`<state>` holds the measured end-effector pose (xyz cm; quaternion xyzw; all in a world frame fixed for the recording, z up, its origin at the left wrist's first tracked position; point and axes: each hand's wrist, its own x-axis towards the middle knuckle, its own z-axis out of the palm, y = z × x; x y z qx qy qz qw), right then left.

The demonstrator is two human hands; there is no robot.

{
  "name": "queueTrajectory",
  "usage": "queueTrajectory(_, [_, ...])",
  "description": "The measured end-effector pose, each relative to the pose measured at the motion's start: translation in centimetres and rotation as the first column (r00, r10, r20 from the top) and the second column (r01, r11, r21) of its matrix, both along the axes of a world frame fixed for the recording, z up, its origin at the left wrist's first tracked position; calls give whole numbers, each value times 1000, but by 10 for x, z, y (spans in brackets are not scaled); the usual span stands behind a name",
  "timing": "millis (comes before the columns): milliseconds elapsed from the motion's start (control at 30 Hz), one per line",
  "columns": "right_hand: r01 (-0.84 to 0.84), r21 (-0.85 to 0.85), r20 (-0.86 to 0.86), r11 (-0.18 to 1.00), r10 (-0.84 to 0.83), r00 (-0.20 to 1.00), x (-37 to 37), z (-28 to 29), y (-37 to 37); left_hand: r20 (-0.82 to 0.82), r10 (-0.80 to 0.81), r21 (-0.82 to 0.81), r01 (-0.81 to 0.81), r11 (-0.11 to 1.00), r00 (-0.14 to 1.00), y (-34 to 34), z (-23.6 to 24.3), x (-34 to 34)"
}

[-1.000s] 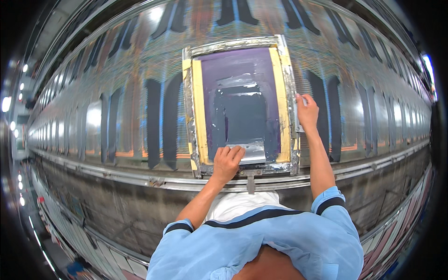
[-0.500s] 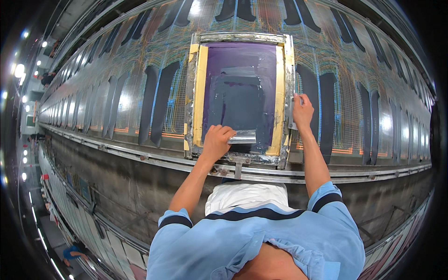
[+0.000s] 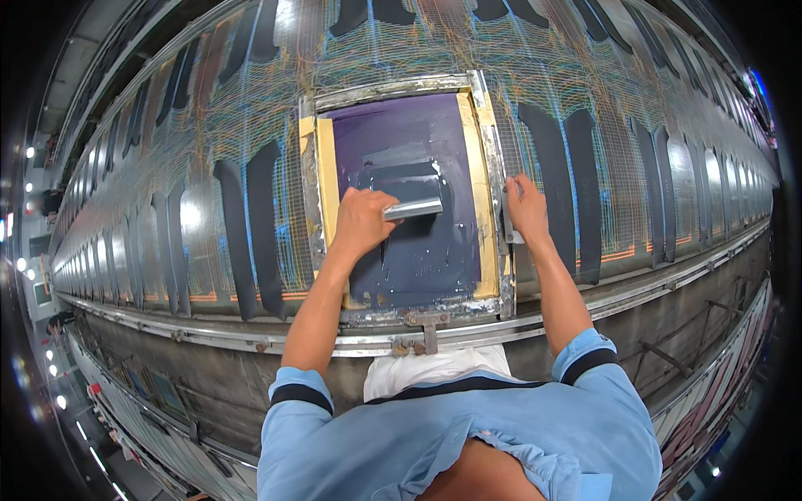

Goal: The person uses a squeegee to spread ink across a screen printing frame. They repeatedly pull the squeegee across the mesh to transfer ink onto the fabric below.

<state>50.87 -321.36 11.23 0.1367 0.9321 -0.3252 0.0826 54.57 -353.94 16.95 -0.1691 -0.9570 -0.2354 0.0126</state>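
Note:
A screen printing frame (image 3: 489, 167) lies on the long table in front of me. Its purple mesh (image 3: 393, 125) carries a dark grey ink patch (image 3: 418, 263) with wet smears, and yellow tape (image 3: 327, 167) runs along both inner sides. My left hand (image 3: 361, 221) is closed on one end of a metal-handled squeegee (image 3: 418, 208), held crosswise over the middle of the ink. The squeegee's lower edge is in shadow, so its contact with the mesh is hard to make out. At the frame's right side, my right hand (image 3: 528, 210) is closed on the metal edge.
Dark curved fabric pieces (image 3: 238, 230) lie in pairs along the table (image 3: 622, 200), over a grid of coloured lines. A metal rail (image 3: 225, 332) runs along the near edge, with a bracket (image 3: 428, 330) from the frame resting at it.
My left hand has carried the squeegee from the near end of the screen up to its middle. The right hand stays at the frame's side. The whole view has shifted and tilted slightly.

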Motion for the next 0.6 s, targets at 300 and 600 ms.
queueTrajectory(300, [-786,60,-315,615,759,570,-78,67,-90,38,-19,-109,23,994,999,-5,2,-79])
queueTrajectory(600, [-793,203,-305,575,807,507,43,24,-92,-4,-51,-91,51,995,999,16,-21,44])
